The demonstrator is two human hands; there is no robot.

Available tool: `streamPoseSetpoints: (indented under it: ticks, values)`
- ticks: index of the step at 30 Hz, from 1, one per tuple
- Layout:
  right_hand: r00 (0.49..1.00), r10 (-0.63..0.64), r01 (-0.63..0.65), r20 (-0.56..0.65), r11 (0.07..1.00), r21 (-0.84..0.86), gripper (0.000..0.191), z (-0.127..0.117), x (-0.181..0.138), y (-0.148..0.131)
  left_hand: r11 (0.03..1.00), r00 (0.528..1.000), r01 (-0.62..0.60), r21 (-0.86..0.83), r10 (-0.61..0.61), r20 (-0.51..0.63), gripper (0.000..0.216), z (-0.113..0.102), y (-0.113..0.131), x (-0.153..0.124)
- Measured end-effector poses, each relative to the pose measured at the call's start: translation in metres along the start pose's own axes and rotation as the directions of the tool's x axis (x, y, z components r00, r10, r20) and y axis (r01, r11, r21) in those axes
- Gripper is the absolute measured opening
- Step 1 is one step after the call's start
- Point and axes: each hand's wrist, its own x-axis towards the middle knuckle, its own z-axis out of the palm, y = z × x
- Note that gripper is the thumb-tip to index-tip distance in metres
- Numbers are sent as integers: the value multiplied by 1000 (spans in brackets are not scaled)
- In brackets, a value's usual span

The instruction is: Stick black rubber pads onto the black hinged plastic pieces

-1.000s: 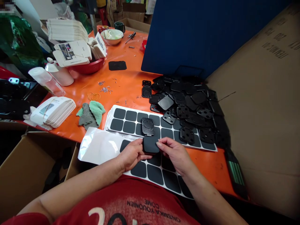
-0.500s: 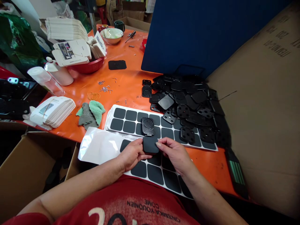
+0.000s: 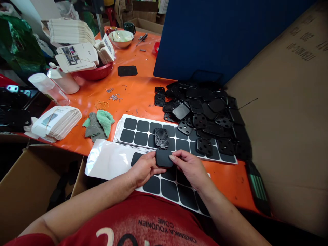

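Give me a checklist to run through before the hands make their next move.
1. Left hand has hold of the black plate: ok, at its left side.
2. Right hand on the plate: ok, thumb and fingers at its right edge.
3. Plate's top layer flush at every edge: cannot tell, fingers cover parts.
4. Loose metal pins away from the hands: ok, farther back.
5. Rear sheet of dark squares uncovered: not ok, black parts overlap its right end.

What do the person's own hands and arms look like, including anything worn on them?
The left hand and right hand are ungloved, with no ring or watch showing. Both forearms are bare. A plain red sleeve edge shows on the left arm; the right sleeve is out of view.
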Motion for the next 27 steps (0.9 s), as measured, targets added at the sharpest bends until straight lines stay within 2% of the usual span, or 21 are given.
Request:
streamPoseSetpoints:
  ticks: [5, 9, 15, 20, 24, 25, 27]
  values:
    - [1000, -7, 7, -8, 1000, -24, 32, 0, 0, 3, 1000, 1000, 3, -8, -3, 13, 48, -1, -1, 1]
    - [1000, -26, 25, -15, 999, -42, 32, 1, 0, 4, 1000, 1000, 9, -10, -9, 2, 48, -1, 0, 0]
    - [998, -65, 62, -20, 994, -92, 29, 2, -1, 1, 999, 1000, -11, 35, 12, -9, 35, 2, 1, 0]
    - [987, -156, 142, -44, 963, -229, 24, 5, -6, -4, 988, 994, -110, 109, 110, 0, 28, 3, -7, 3]
    - [947, -316, 274, -49, 881, -386, 18, 9, -13, -9, 972, 977, -212, 101, 214, -2, 31, 3, -14, 2]
    - [924, -380, 324, -41, 837, -440, 16, 10, -15, -11, 968, 972, -233, 99, 234, 1, 31, 3, -15, 2]
    - [846, -534, 438, 0, 694, -572, 16, 12, -17, -13, 958, 963, -269, 96, 269, 9, 32, 4, -16, 0]
